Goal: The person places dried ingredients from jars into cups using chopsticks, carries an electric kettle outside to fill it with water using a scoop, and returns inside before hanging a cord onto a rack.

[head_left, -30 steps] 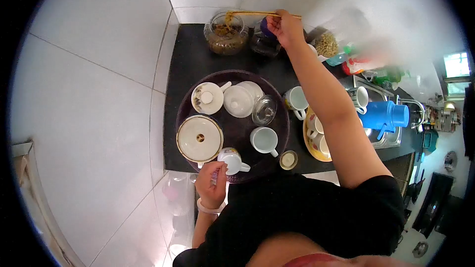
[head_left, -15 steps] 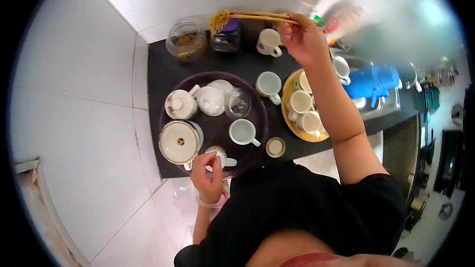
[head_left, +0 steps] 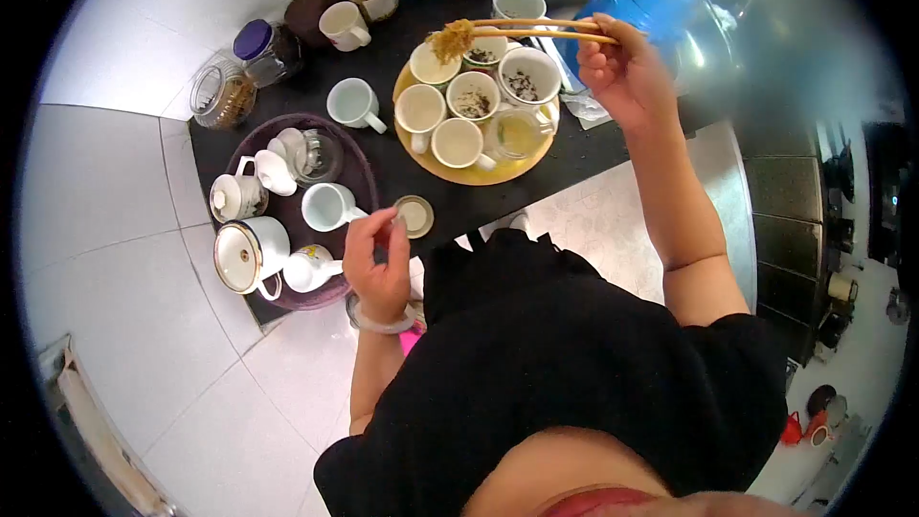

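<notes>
My right hand [head_left: 627, 77] grips a pair of chopsticks [head_left: 536, 31], their tips pinching a shaggy yellowish-brown clump [head_left: 452, 41]. The clump hangs over the back left of a round yellow tray [head_left: 442, 168]. On that tray stand several white cups, among them one with dark flakes [head_left: 520, 77] and another with pale and dark bits [head_left: 473, 96]. A glass cup [head_left: 518, 134] with yellowish liquid is there too. My left hand [head_left: 377, 273] is half curled with a gap between thumb and forefinger, nothing visible in it, close to a round lid [head_left: 414, 216].
A purple tray [head_left: 362, 172] at left carries a white mug [head_left: 327, 207], a teapot [head_left: 239, 196] and a lidded pot [head_left: 251, 254]. Jars, including a purple-lidded jar [head_left: 268, 53], line the wall. A blue thermos [head_left: 637, 10] lies by the sink.
The view has turned right. My right hand has carried the chopsticks and clump from beside the jars to above the yellow tray. My left hand has gone from the small cup to near the lid.
</notes>
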`<state>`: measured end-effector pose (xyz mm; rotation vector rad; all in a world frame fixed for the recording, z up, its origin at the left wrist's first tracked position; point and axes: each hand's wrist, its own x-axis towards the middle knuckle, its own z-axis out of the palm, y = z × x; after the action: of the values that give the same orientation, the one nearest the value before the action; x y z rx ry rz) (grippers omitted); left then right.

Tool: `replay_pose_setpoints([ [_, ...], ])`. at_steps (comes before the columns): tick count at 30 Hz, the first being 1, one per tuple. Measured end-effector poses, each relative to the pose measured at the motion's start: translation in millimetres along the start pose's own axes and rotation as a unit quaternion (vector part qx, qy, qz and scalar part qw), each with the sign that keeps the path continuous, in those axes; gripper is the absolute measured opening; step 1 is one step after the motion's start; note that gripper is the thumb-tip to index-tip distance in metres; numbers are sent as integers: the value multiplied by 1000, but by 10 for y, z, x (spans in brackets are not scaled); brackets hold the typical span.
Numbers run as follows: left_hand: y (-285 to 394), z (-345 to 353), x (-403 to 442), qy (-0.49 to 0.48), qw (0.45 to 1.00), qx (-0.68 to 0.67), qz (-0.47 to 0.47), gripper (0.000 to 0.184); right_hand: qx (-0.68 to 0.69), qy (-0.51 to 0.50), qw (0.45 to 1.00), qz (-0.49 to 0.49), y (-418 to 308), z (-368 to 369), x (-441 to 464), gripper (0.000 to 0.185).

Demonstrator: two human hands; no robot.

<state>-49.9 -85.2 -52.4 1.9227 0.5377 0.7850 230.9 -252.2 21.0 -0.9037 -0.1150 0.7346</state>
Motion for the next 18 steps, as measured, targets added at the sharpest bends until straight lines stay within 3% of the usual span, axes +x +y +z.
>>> replay_pose_setpoints([
  [4, 191, 655, 40, -13, 1000, -2, 16, 12, 6, 60, 998, -1, -205, -575, -187, 13],
  [8, 369, 1103, 140, -28, 996, -71, -34, 11, 39, 53, 998, 18, -338, -941, -262, 12],
  [14, 555, 1522, 511, -23, 991, -118, -62, 14, 69, 89, 993, 35, -426, -1105, -266, 13],
  [16, 534, 1617, 682, -50, 985, -154, -61, 21, 54, 137, 989, 23, -411, -1089, -216, 16],
  [18, 521, 1707, 804, -84, 980, -161, -78, 25, 54, 109, 992, 26, -372, -1193, -151, 16],
])
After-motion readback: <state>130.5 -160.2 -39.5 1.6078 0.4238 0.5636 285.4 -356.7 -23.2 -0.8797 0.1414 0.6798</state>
